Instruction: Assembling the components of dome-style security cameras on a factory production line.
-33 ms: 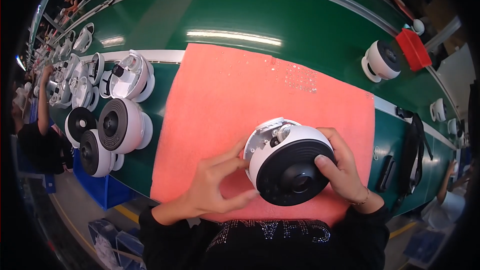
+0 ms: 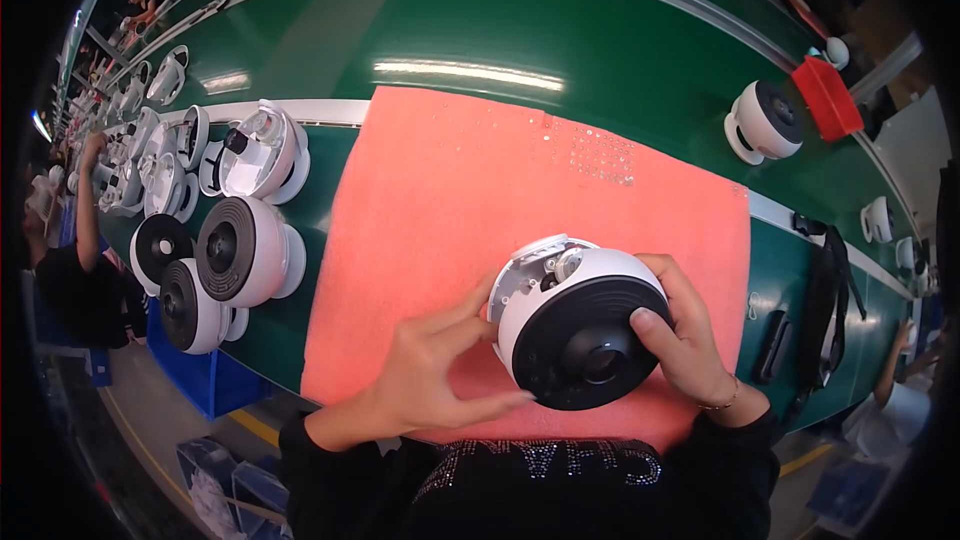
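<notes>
A round white housing with a black ringed face [image 2: 585, 345] is tilted in front of me over the pink mat [image 2: 420, 210]. Its shell gapes at the upper left, baring white inner parts [image 2: 548, 270]. My right hand [image 2: 680, 340] grips it from the right, thumb on the black face and fingers round the shell. My left hand [image 2: 430, 365] spans its left side: the fingers touch the shell's edge and the thumb reaches the lower rim of the face. Part of those fingertips is hidden behind the shell. Small clear dots [image 2: 602, 158] lie in rows on the mat's far part.
Several similar black-faced units [image 2: 238, 252] and open white shells [image 2: 265, 155] stand at left. Another unit [image 2: 765, 122] and a red bin [image 2: 828, 100] are at far right. A black strap [image 2: 825, 310] lies right of the mat. Co-workers' arms [image 2: 88, 190] show at both sides.
My left thumb has slid slightly to the right along the lower rim of the black face. The unit has barely shifted, and my right hand keeps its grip.
</notes>
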A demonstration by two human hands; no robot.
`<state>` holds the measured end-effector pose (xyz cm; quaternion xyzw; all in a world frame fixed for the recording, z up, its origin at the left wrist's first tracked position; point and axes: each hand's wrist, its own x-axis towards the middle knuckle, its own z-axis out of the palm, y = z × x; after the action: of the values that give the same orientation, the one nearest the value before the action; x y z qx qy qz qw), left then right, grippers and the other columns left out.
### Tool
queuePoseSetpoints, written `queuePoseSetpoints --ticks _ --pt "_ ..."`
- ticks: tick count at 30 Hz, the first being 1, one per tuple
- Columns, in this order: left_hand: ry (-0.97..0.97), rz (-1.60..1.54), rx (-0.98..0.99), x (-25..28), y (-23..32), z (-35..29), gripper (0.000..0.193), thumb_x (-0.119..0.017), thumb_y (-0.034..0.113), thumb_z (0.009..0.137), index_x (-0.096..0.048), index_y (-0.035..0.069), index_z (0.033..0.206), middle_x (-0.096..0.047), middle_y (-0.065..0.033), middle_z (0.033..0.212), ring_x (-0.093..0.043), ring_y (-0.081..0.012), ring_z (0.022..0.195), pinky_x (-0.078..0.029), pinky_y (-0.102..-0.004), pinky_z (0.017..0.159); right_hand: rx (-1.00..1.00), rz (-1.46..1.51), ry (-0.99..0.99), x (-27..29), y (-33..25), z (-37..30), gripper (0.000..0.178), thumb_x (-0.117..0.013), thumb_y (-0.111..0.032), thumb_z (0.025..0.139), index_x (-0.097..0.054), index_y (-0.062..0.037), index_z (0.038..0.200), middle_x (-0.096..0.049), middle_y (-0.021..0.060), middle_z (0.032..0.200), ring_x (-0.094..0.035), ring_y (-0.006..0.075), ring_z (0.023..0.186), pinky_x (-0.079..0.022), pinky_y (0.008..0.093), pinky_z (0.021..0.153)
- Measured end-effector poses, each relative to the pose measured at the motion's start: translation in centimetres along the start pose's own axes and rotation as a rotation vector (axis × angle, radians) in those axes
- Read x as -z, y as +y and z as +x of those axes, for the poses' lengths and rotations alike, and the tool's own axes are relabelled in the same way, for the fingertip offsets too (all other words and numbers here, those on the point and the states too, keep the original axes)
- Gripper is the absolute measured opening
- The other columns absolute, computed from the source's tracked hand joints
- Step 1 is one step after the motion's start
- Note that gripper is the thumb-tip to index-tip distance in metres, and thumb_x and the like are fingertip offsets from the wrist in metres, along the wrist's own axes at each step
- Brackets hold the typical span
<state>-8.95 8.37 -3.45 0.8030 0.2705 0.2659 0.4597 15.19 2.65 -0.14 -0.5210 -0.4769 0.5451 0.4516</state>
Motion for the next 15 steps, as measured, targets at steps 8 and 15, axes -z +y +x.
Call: queuePoseSetpoints --ticks 8,15 --pt "0.065 0.236 0.044 0.7 1.7 1.5 0.043 -0.078 0.033 0.062 -0.063 -0.001 0.084 -0.063 -0.0165 0.086 -0.065 -0.0232 0.062 -0.051 -0.0297 0.055 0.141 -0.306 -0.047 0.8 -1.2 1.9 0.023 -0.064 -0.016 0.080 -0.052 0.0009 0.090 -0.059 0.0060 0.076 -0.056 0.0115 0.064 -0.047 0.0253 0.061" --pt "-0.238 0.333 0.341 2.7 2.5 3.4 0.040 -0.074 0.038 0.065 -0.062 0.000 0.065 -0.060 -0.0091 0.055 -0.062 -0.0205 0.052 -0.046 -0.0262 0.051 0.162 -0.818 -0.044 1.5 -1.5 4.3 0.042 -0.055 -0.034 0.084 -0.053 -0.0005 0.059 -0.048 0.0138 0.051 -0.051 0.0275 0.047 -0.037 0.0354 0.046"
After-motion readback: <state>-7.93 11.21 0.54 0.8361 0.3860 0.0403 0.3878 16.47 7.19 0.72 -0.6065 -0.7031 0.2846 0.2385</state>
